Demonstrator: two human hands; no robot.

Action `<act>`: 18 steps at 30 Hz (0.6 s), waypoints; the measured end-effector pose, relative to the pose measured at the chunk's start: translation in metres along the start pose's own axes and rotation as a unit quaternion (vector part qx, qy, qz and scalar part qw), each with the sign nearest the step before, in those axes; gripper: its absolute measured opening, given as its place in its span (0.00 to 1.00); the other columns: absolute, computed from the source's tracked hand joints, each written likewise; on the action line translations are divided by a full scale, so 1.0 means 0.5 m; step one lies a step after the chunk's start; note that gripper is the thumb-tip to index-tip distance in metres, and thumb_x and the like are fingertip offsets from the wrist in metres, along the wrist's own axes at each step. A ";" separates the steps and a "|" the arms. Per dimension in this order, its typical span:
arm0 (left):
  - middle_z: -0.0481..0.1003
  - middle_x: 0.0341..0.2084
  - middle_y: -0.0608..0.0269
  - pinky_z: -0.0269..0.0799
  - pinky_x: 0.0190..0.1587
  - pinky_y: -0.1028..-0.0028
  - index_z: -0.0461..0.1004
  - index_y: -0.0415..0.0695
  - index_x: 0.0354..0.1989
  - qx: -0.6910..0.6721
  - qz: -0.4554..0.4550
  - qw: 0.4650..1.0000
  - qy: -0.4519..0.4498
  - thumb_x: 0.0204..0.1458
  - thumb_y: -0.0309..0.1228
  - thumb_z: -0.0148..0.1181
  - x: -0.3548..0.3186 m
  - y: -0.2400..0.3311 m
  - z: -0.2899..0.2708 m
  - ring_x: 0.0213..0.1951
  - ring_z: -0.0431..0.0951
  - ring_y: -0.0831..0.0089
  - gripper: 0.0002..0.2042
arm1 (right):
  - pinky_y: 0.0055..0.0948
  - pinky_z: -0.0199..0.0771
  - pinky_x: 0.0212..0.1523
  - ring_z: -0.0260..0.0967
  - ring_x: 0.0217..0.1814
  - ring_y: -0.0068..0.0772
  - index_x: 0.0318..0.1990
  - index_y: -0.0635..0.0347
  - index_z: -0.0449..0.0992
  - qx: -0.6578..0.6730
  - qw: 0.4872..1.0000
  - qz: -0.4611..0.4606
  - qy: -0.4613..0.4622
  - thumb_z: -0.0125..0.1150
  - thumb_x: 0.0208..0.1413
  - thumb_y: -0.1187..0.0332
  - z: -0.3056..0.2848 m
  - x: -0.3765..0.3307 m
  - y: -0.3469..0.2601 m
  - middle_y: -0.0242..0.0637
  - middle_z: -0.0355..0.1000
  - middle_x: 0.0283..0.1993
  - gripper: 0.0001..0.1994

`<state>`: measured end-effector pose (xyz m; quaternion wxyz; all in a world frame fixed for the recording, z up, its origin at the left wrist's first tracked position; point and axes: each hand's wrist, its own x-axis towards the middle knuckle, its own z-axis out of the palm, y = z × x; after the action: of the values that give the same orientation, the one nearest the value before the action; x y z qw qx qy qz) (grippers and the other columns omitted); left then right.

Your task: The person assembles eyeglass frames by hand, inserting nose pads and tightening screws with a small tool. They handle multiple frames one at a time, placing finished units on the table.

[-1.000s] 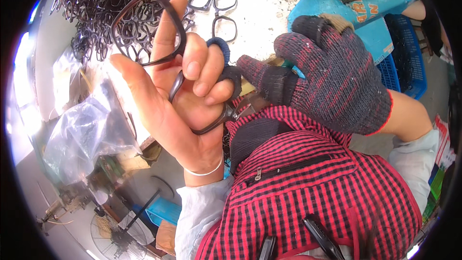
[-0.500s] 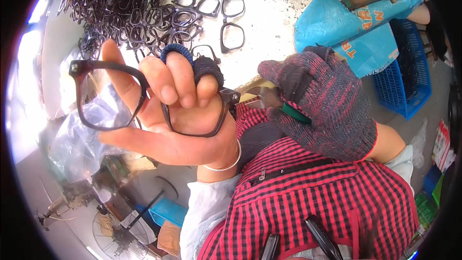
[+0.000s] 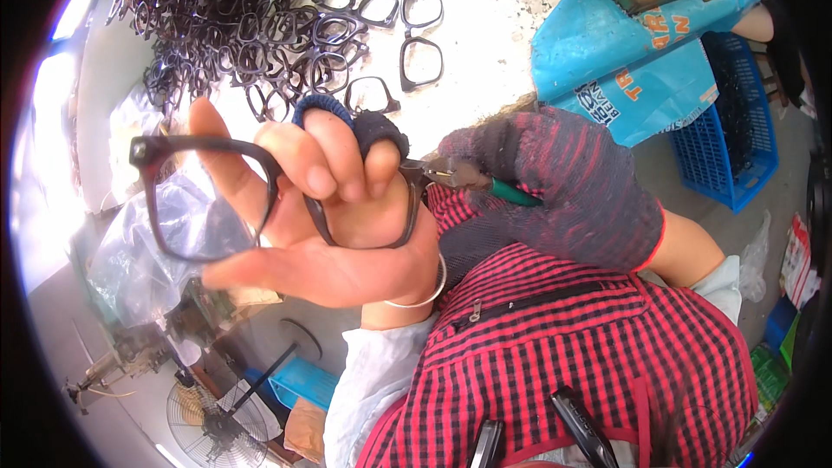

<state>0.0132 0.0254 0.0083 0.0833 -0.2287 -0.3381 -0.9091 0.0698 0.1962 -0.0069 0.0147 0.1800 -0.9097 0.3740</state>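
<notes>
My left hand is closed around a black eyeglass frame, its fingers curled through one rim opening. Dark blue and black bands wrap two of its fingers. A dark, red-flecked knit glove covers my right hand, which grips green-handled pliers. The jaws of the pliers meet the right end of the frame, at its hinge corner. Whether they bite on the frame or only touch it, I cannot tell. The frame has no lenses or temples that I can see.
A large heap of black eyeglass frames lies at the back left of the white table, with one loose frame beside it. Blue sheeting drapes the table's right side, above a blue crate. A fan stands lower left.
The pliers have moved left, and their jaws have come onto the frame's right end. My left hand and the frame have shifted slightly right and down.
</notes>
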 end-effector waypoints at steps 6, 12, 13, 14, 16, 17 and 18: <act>0.58 0.24 0.68 0.57 0.25 0.80 0.57 0.42 0.68 0.009 0.014 0.999 0.028 0.60 0.65 0.33 0.002 0.003 0.011 0.25 0.54 0.78 0.40 | 0.39 0.70 0.37 0.69 0.41 0.44 0.50 0.50 0.77 -0.109 0.989 -0.035 0.099 0.66 0.45 0.58 0.005 0.008 -0.009 0.41 0.71 0.38 0.22; 0.68 0.30 0.63 0.68 0.37 0.69 0.57 0.43 0.68 0.058 -0.016 0.998 0.000 0.58 0.68 0.37 -0.008 -0.008 -0.013 0.31 0.66 0.72 0.43 | 0.37 0.71 0.35 0.73 0.34 0.40 0.46 0.52 0.78 -0.009 1.000 0.023 -0.008 0.66 0.48 0.61 -0.020 0.000 0.005 0.38 0.73 0.31 0.16; 0.69 0.48 0.53 0.67 0.55 0.58 0.49 0.44 0.71 0.285 -0.019 0.958 0.007 0.55 0.66 0.48 -0.014 -0.001 -0.032 0.51 0.70 0.60 0.45 | 0.35 0.71 0.35 0.73 0.33 0.36 0.44 0.52 0.79 0.047 0.994 0.075 -0.069 0.67 0.49 0.64 -0.049 0.001 0.004 0.37 0.74 0.31 0.14; 0.61 0.57 0.51 0.61 0.60 0.55 0.44 0.45 0.72 0.489 0.111 0.862 -0.074 0.52 0.63 0.56 -0.007 0.005 -0.059 0.59 0.62 0.57 0.48 | 0.33 0.71 0.35 0.74 0.32 0.33 0.42 0.52 0.79 0.101 0.978 0.127 -0.131 0.68 0.49 0.67 -0.077 0.002 0.004 0.35 0.75 0.31 0.12; 0.39 0.72 0.49 0.49 0.68 0.49 0.32 0.48 0.74 0.756 0.206 0.570 -0.246 0.38 0.55 0.75 -0.006 0.051 -0.105 0.72 0.43 0.51 0.63 | 0.31 0.72 0.37 0.73 0.30 0.30 0.42 0.52 0.80 0.128 0.931 0.207 -0.273 0.68 0.50 0.66 -0.122 0.012 0.008 0.36 0.75 0.28 0.12; 0.51 0.66 0.49 0.50 0.67 0.48 0.40 0.47 0.71 0.753 0.271 0.493 -0.341 0.41 0.53 0.73 0.002 0.062 -0.098 0.69 0.52 0.52 0.55 | 0.30 0.73 0.39 0.72 0.29 0.28 0.43 0.51 0.80 0.140 0.896 0.243 -0.346 0.69 0.50 0.66 -0.133 0.013 0.013 0.36 0.75 0.27 0.12; 0.63 0.60 0.50 0.52 0.67 0.48 0.48 0.46 0.69 0.722 0.342 0.420 -0.431 0.44 0.50 0.72 0.018 0.067 -0.081 0.65 0.61 0.53 0.48 | 0.28 0.75 0.42 0.73 0.29 0.26 0.43 0.56 0.80 0.194 0.888 0.178 -0.376 0.70 0.50 0.63 -0.132 -0.007 0.030 0.36 0.76 0.28 0.14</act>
<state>0.0011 -0.0264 0.0050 0.3655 -0.5431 -0.7559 -0.0109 0.0608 0.2523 0.0302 -0.4311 0.1413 -0.7728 0.4439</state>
